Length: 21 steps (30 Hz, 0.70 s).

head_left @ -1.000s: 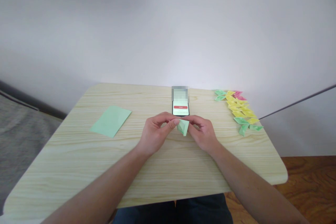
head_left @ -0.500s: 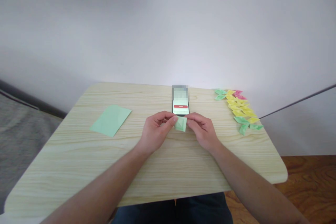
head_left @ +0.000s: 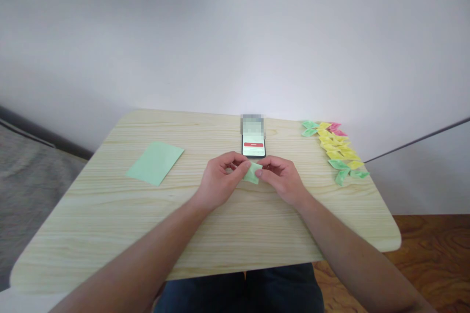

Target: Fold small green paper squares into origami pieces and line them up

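Observation:
A small folded piece of green paper (head_left: 252,174) is held up between my two hands, just in front of the phone. My left hand (head_left: 224,176) pinches its left side between thumb and fingers. On the right side, my right hand (head_left: 281,176) grips it, with the thumb lying over the near face. The fingers behind the paper are partly hidden. Just beyond my fingertips lies the phone (head_left: 253,149), its screen lit with a red bar and its upper part blurred out.
Flat green paper (head_left: 156,162) lies on the left of the pale wooden table (head_left: 235,239). Along the right edge sit several folded paper pieces: yellow (head_left: 334,146), green (head_left: 343,176) and pink (head_left: 336,128). A white wall (head_left: 227,39) rises behind the table.
My right thumb has moved left onto the face of the folded green paper, which has tilted slightly. The view has shifted a little, so the table's far edge appears higher.

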Each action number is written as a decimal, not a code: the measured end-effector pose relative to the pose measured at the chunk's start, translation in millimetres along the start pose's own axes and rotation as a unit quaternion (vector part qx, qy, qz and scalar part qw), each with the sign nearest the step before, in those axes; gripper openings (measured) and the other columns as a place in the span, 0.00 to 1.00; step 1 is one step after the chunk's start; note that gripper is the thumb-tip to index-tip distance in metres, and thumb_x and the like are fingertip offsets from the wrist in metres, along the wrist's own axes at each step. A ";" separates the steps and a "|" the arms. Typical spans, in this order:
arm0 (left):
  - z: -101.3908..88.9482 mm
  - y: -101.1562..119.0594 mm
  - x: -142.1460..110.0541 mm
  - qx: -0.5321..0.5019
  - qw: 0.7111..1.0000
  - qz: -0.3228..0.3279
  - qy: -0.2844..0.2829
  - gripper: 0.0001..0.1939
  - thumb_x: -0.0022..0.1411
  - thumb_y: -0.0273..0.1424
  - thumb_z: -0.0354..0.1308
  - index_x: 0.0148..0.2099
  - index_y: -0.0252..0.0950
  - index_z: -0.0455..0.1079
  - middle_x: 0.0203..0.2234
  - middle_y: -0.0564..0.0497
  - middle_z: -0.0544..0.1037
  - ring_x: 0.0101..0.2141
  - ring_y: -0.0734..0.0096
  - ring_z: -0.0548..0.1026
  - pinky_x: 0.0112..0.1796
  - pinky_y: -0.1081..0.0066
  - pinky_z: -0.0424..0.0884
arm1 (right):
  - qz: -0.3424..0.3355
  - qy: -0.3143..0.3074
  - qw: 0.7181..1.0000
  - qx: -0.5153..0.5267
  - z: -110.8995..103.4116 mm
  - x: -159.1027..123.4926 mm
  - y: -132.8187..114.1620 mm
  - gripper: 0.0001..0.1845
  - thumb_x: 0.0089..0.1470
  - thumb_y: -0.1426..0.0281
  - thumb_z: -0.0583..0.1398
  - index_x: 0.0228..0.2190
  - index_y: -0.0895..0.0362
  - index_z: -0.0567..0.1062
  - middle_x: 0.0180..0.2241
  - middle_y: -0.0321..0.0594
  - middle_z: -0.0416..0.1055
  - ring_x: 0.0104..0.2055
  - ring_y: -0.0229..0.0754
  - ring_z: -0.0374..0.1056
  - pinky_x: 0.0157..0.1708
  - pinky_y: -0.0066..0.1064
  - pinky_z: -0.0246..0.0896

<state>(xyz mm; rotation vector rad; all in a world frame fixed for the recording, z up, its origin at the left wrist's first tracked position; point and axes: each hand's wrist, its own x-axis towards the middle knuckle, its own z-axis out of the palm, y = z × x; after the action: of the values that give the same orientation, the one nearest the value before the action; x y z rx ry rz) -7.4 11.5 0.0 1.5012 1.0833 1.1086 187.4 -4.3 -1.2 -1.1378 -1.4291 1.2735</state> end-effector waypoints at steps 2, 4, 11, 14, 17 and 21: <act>0.3 0.0 0.1 0.007 1.000 0.002 -0.002 0.10 0.63 0.37 0.64 0.38 0.36 0.78 0.30 0.50 0.80 0.31 0.69 0.74 0.34 0.70 0.69 | 0.013 -0.007 1.000 0.021 0.3 0.3 0.9 0.11 0.52 0.61 0.69 0.35 0.53 0.81 0.30 0.36 0.77 0.31 0.39 0.70 0.33 0.32 0.65; 0.7 -0.4 0.5 0.008 1.000 0.005 -0.005 0.10 0.63 0.38 0.64 0.38 0.36 0.78 0.30 0.50 0.80 0.32 0.69 0.75 0.34 0.70 0.69 | 0.018 -0.010 0.999 0.032 0.6 0.9 0.8 0.10 0.52 0.62 0.70 0.34 0.54 0.81 0.30 0.36 0.78 0.31 0.39 0.70 0.34 0.31 0.64; -0.8 0.2 -1.3 -0.005 0.999 0.036 -0.029 0.18 0.65 0.37 0.63 0.56 0.41 0.74 0.34 0.51 0.80 0.34 0.70 0.75 0.37 0.70 0.69 | 0.040 0.023 0.998 0.044 -0.7 5.7 -0.1 0.07 0.51 0.65 0.69 0.29 0.56 0.80 0.25 0.34 0.76 0.27 0.36 0.69 0.31 0.29 0.63; -2.8 2.2 -2.5 0.018 0.997 0.054 -0.048 0.18 0.64 0.36 0.64 0.56 0.43 0.75 0.41 0.49 0.81 0.39 0.68 0.76 0.40 0.69 0.70 | 0.044 0.063 0.997 0.028 -2.6 8.5 -1.4 0.09 0.49 0.63 0.69 0.27 0.55 0.79 0.23 0.34 0.75 0.26 0.37 0.69 0.30 0.30 0.65; -3.7 4.4 -2.3 0.038 0.996 0.053 -0.063 0.12 0.64 0.35 0.64 0.50 0.42 0.79 0.44 0.48 0.81 0.41 0.65 0.76 0.40 0.68 0.70 | 0.044 0.076 0.996 0.020 -3.4 9.7 -2.8 0.10 0.48 0.62 0.69 0.27 0.55 0.79 0.22 0.35 0.75 0.25 0.38 0.68 0.29 0.31 0.65; -2.9 6.0 -0.8 0.044 0.995 0.051 -0.077 0.08 0.63 0.32 0.64 0.45 0.40 0.80 0.41 0.47 0.81 0.42 0.64 0.76 0.40 0.67 0.70 | 0.050 0.078 0.995 0.022 -3.0 10.0 -3.3 0.11 0.47 0.60 0.69 0.26 0.55 0.78 0.21 0.34 0.74 0.25 0.37 0.68 0.28 0.30 0.66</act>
<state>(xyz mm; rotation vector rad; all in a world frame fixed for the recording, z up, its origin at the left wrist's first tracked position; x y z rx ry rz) -9.7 10.3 6.3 1.6979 0.9681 1.0063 188.3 5.9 2.7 -1.2640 -1.2368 1.2495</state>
